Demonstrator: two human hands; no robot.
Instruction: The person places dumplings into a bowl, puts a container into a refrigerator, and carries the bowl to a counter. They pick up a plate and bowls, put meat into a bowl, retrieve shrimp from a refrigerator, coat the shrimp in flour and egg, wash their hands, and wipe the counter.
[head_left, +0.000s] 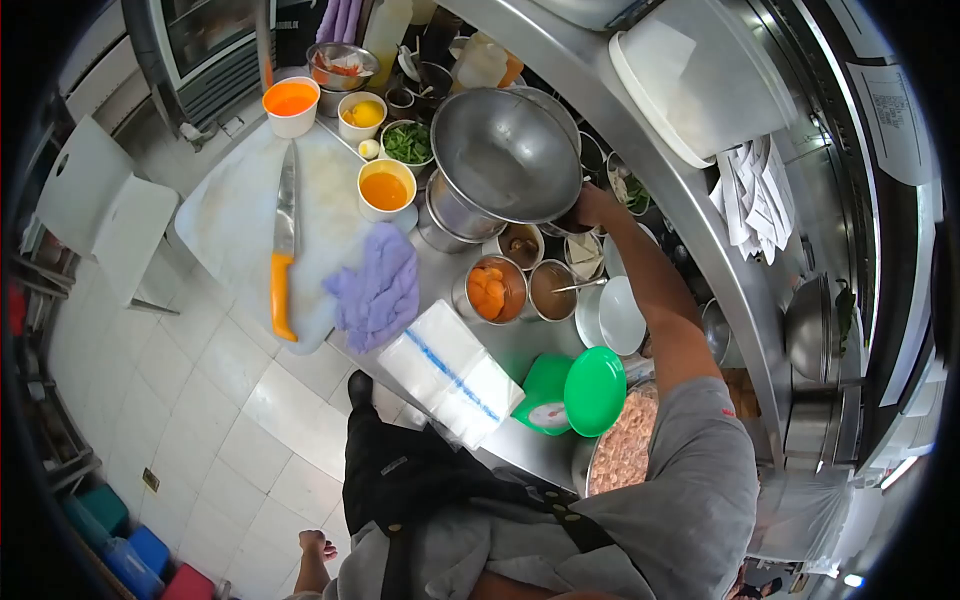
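Note:
My right hand [597,207] reaches out to the right rim of a large steel mixing bowl [505,160]. Its fingers are partly hidden in the dark gap by the bowl, so their grip cannot be made out. The bowl sits tilted on a steel pot [440,220]. Near that hand are a tub of pale slices [583,254], a tub with brown contents [520,243] and a pot of orange pieces [492,290]. My left hand [317,545] hangs low at my side over the floor, fingers curled, with nothing visible in it.
A knife with an orange handle [282,290] lies on the white cutting board [225,205]. Beside it are a purple cloth [380,285], a folded white cloth [450,370] and a green scale [545,385]. A steel shelf [640,130] runs along the right. A white chair [100,210] stands left.

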